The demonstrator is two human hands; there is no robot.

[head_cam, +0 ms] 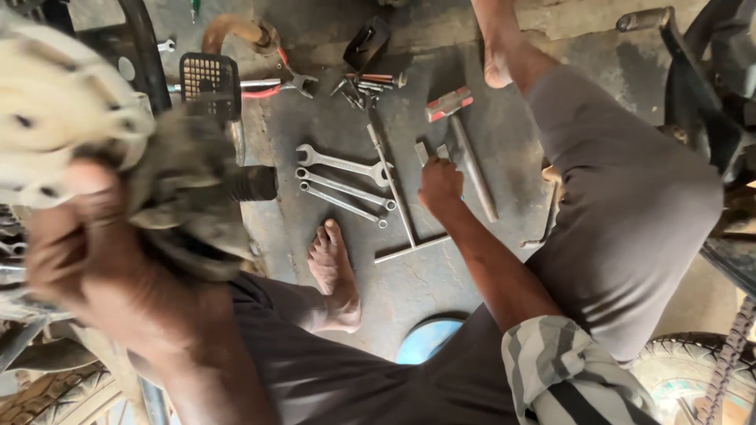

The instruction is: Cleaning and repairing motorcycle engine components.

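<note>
A: Entry, workshop floor. Where were the hands?

B: The right hand (439, 182) was down on the concrete floor (504, 134), closed around a small metal tool (429, 151) near the middle of the tool spread. Fingers curled, knuckles up; what kind of tool it was could not be read from what stuck out.

A: And the left?

B: The left hand (83, 244) was raised at the left edge of view, blurred, clenched on a dirty engine part (185, 185) with a black rubber sleeve (253, 183) at its end. A pale cloth (55, 94) hung just above it.

A: Surroundings of the right hand?

B: Just beside it on the right lay a hammer (465, 142) with a red-marked head. To its left, a T-handled wrench (398, 197) ran down the floor, and left of that three spanners (342, 181) lay side by side. Red-handled pliers (276, 83) sat toward the far edge of the floor, near a black pedal (209, 79).

A: Posture?

B: Squatting; a bare foot (335, 275) flat on the floor below the spanners, a blue stool (425, 338) near it. A tyre (685, 370) at the lower right corner.
</note>
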